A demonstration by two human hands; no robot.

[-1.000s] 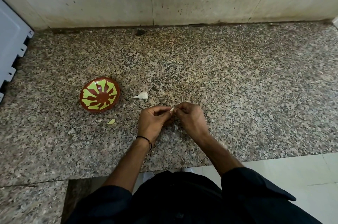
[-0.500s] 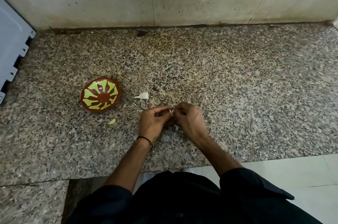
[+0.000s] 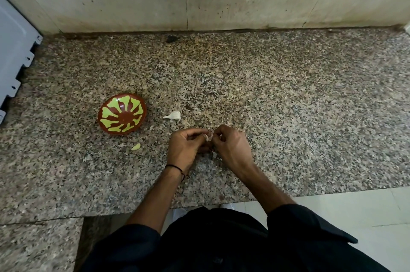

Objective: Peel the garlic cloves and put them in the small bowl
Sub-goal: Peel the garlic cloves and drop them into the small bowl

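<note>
A person is standing at a granite counter (image 3: 288, 105), pinching one clove (image 3: 206, 137) between the curled fingertips of the left hand (image 3: 184, 149) and right hand (image 3: 233, 149). A second clove (image 3: 173, 115) is lying just right of the bowl (image 3: 122, 114), and a pale sliver (image 3: 136, 146) is lying near the bowl's front.

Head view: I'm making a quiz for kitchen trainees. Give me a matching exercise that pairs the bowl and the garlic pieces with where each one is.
1 small bowl
2 white garlic piece
3 pale yellow clove
4 held clove

A pinched between the left hand and right hand
B on the counter, just right of the bowl
C farthest left, red-brown with green pattern
D on the counter, on the bowl's near side

Pairs: 1-C, 2-B, 3-D, 4-A
</note>
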